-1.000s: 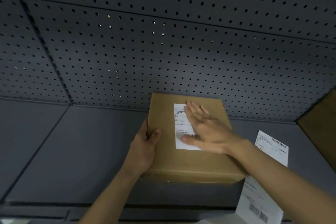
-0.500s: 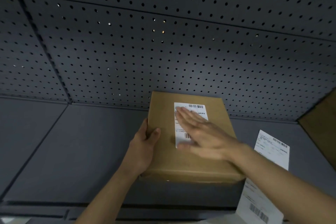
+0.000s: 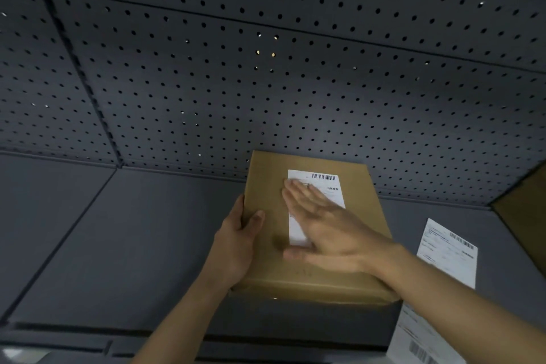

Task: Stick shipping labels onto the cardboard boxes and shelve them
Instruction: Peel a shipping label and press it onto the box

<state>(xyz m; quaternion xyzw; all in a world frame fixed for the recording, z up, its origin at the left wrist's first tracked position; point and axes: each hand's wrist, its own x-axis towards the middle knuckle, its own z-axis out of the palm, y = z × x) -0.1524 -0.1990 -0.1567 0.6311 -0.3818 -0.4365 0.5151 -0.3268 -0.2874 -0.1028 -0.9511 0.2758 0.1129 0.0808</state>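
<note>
A flat brown cardboard box [image 3: 269, 186] lies on the grey shelf [image 3: 133, 245], its far end close to the pegboard back wall. A white shipping label [image 3: 328, 183] with a barcode at its far end sits on the box top. My left hand [image 3: 236, 242] grips the box's left edge, thumb on top. My right hand [image 3: 328, 230] lies flat on the label with straight fingers, covering its middle and near right part.
A strip of more white labels [image 3: 449, 254] lies on the shelf to the right of the box and runs off toward the bottom edge. Another brown box [image 3: 526, 216] shows at the far right. The grey pegboard [image 3: 266, 68] closes the back.
My right hand has slid leftward and back toward me across the label, uncovering its far end with the barcode. My left hand and the box have stayed put.
</note>
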